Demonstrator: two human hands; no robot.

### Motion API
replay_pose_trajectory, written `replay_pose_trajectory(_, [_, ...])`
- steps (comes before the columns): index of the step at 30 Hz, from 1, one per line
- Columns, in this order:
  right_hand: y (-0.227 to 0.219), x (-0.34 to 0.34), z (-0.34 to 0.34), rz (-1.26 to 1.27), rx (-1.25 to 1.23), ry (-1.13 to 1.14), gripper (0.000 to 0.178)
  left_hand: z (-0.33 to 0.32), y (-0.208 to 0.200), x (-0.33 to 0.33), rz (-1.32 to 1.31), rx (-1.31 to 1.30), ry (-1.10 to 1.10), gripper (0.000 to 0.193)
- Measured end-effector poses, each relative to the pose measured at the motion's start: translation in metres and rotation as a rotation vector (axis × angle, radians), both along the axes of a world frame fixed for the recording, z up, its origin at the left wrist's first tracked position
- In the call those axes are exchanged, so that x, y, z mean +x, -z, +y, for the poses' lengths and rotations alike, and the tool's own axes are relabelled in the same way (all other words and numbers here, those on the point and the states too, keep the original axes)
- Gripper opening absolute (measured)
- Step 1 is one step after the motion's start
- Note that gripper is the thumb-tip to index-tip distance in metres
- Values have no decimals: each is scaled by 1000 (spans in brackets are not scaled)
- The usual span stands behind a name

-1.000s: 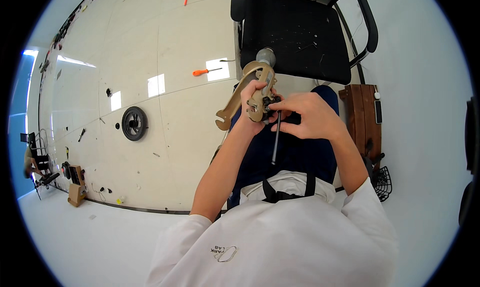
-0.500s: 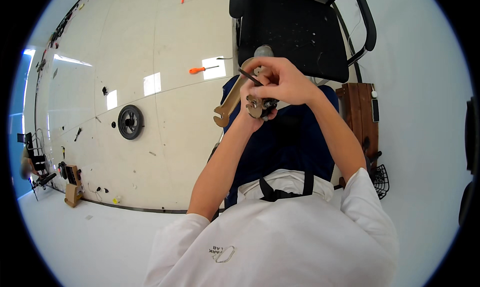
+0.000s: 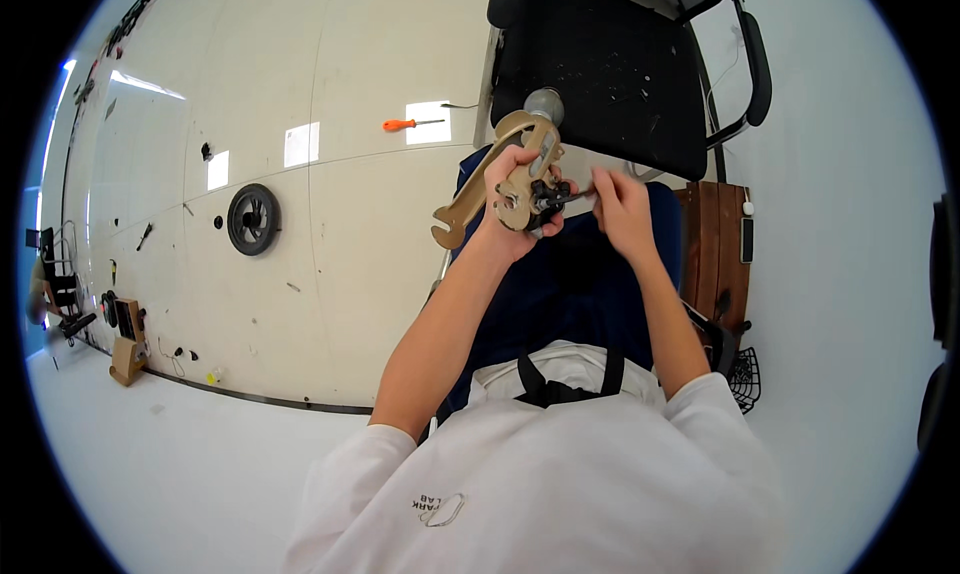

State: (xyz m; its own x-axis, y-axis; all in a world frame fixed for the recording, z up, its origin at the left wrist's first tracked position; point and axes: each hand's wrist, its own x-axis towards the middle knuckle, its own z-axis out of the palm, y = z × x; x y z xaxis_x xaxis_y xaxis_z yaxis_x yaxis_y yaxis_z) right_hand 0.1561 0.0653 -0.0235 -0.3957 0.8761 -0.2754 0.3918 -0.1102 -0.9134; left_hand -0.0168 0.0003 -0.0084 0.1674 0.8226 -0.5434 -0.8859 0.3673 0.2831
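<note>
My left hand (image 3: 508,242) is wrapped round a tan metal fork (image 3: 462,202) with hooked, slotted ends and a rounded grey end, held above my lap. A black mechanism (image 3: 545,196) sits against the fork's near part, by my left fingers. My right hand (image 3: 626,214) is just to the right, slightly blurred, its fingertips pinching a thin rod-shaped tool (image 3: 580,194). The tool's far end reaches the black mechanism; whether it is seated in it, I cannot tell. Its exact kind is too small to make out.
A black office chair (image 3: 600,74) stands directly ahead. On the tiled floor to the left lie an orange-handled screwdriver (image 3: 400,125) and a black wheel (image 3: 253,220). A brown wooden box (image 3: 722,239) stands at the right, with a black wire basket (image 3: 745,379) nearer.
My right hand has moved right and nearer me, off the top of the fork, and the rod-shaped tool now points sideways into the black mechanism. The fork is more exposed.
</note>
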Motion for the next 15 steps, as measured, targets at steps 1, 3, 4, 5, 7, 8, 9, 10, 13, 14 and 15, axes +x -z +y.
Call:
replay_pose_trajectory(1, [-1,11,-14,-32,-11,15,34,2,3,0,0,8,2,40])
replay_pose_trajectory(3, [-21,24,-46,34,-82,18,28,-1,5,0,4,16,13,41])
replay_pose_trajectory(4, [-30,28,-61,16,-67,-17,23,-1,5,-1,4,16,16,41])
replay_pose_trajectory(5, [-38,30,-75,-1,-50,-49,19,-1,6,-2,2,17,23,41])
replay_pose_trajectory(7, [-59,33,-91,-34,-122,-123,16,-2,7,-3,6,26,38,41])
replay_pose_trajectory(8, [-57,37,-98,-64,-44,-171,11,-2,8,-2,11,33,45,42])
replay_pose_trajectory(9, [-60,36,-100,-82,117,-204,10,-3,8,-2,16,41,51,42])
replay_pose_trajectory(10, [-69,31,-101,-103,279,-231,9,-2,7,-2,20,38,56,42])
replay_pose_trajectory(13, [-74,17,-99,-142,675,-230,18,1,4,0,20,31,56,42])
replay_pose_trajectory(14, [-77,13,-97,-137,726,-209,20,1,5,0,11,29,52,42])
replay_pose_trajectory(15, [-81,10,-95,-133,777,-190,21,0,6,1,2,28,47,42])
